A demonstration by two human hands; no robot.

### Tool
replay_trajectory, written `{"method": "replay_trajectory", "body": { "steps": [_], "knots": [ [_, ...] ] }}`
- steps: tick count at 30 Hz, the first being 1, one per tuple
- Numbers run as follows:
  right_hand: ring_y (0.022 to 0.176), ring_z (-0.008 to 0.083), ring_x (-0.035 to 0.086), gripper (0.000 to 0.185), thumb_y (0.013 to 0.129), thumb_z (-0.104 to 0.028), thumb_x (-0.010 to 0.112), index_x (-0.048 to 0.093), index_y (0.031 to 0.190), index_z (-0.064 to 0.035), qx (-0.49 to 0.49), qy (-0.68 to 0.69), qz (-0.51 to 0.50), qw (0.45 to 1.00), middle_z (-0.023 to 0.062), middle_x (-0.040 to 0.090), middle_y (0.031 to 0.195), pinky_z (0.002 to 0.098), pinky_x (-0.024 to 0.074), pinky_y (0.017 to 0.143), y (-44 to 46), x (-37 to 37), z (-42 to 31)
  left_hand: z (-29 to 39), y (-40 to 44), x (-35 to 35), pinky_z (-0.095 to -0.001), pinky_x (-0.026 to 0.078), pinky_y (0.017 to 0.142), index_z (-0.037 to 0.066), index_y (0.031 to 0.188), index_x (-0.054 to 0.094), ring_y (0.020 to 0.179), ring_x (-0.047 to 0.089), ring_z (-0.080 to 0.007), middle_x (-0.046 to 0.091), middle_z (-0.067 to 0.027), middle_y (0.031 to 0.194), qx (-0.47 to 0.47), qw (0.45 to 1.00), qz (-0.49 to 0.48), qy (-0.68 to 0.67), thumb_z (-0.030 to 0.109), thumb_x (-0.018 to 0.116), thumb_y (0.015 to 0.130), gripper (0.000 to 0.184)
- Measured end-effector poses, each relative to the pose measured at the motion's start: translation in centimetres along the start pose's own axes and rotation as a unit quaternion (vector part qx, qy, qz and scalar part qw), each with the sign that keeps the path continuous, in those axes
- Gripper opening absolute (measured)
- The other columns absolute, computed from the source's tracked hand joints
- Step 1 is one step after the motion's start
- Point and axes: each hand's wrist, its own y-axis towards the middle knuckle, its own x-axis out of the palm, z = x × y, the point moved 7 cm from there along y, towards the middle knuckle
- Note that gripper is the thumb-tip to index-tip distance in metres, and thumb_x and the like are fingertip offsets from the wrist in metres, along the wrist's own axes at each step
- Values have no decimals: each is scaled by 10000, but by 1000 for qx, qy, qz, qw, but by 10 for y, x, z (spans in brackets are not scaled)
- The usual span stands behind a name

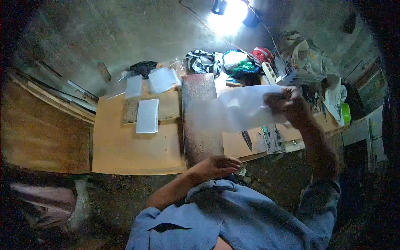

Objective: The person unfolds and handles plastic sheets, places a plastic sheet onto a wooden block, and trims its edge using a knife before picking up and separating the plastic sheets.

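My right hand [291, 107] is raised over the right part of the table, its fingers closed on the edge of a thin, translucent white plastic sheet [241, 109]. The sheet is blurred and stretches out to the left above a dark, worn board [200, 93]; I cannot tell whether it is a bag. Close to my chest, at the near end of that board, my left hand [218, 166] has its fingers stretched out and holds nothing. A neat stack of white sheets [147, 116] lies on the table to the left.
More white sheets [162, 80] lie at the back of the wooden table [125, 154]. A dark knife blade [247, 141] sits right of the board. Cloths [203, 62], a green container [346, 113] and clutter line the back and right. A bright lamp [233, 12] hangs above.
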Motion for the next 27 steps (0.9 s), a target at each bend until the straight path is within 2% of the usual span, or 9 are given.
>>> {"method": "replay_trajectory", "body": {
  "steps": [2,3,7,13,16,20,24,26,27],
  "knots": [
    [703,139,628,192,795,-152,703,654,904,-2,94,225,-64,968,47,672,831,313,539,694,-13,26,3,-1,17,3,-320,388,1000,2,1291,447,1179,480,-195,506,-128,1286,110,992,-31,-58,205,629,877,495],
    [708,141,629,203,798,-160,700,647,911,0,49,180,-64,980,46,674,846,311,537,692,-21,32,4,-7,24,4,-372,358,1037,12,1337,388,1220,447,-229,441,-156,1348,121,982,-51,-138,353,627,865,630],
    [732,136,615,244,804,-198,692,649,959,-13,160,320,-39,933,48,659,864,290,507,652,-66,75,19,15,15,-9,-422,341,1051,17,1327,399,1221,455,-259,457,-163,1336,245,896,-35,-368,459,568,872,657],
    [801,141,596,229,844,-137,632,615,1013,16,128,430,-156,880,61,639,923,284,490,726,-124,159,105,10,-24,-83,-493,433,953,-6,1207,499,1089,563,-321,568,-158,1200,292,811,229,-453,395,547,895,510],
    [902,149,590,215,872,-103,580,600,1046,21,143,339,-145,919,69,629,988,290,473,806,-122,162,96,13,-34,-91,-475,463,923,-5,1213,495,1023,600,-305,592,-165,1149,257,829,282,-409,295,548,908,431],
    [1032,190,559,319,966,-250,447,584,1084,12,62,307,-62,948,95,610,1060,324,394,950,-87,141,68,30,-48,-82,-465,465,932,-9,1171,524,1027,603,-282,617,-166,1066,215,859,332,-326,200,563,893,350],
    [1031,206,546,407,997,-314,368,558,1127,22,-15,351,-118,929,111,606,1045,336,392,944,-65,178,73,27,-41,-73,-418,487,887,-12,1145,544,1018,599,-249,626,-150,1034,140,902,268,-307,191,590,875,340],
    [900,155,543,317,985,-270,418,540,1115,-8,67,388,-100,914,69,590,972,297,423,828,-77,204,64,14,-36,-78,-356,506,817,-15,1113,567,939,615,-218,632,-128,1011,136,912,314,-224,202,608,869,329],
    [886,145,550,280,977,-237,440,534,1114,-12,70,413,-101,902,66,594,970,288,435,806,-82,213,56,54,-55,-55,-331,509,780,-20,1093,578,882,617,-197,634,-110,1000,49,915,393,-72,207,585,889,305]
  ]
}}
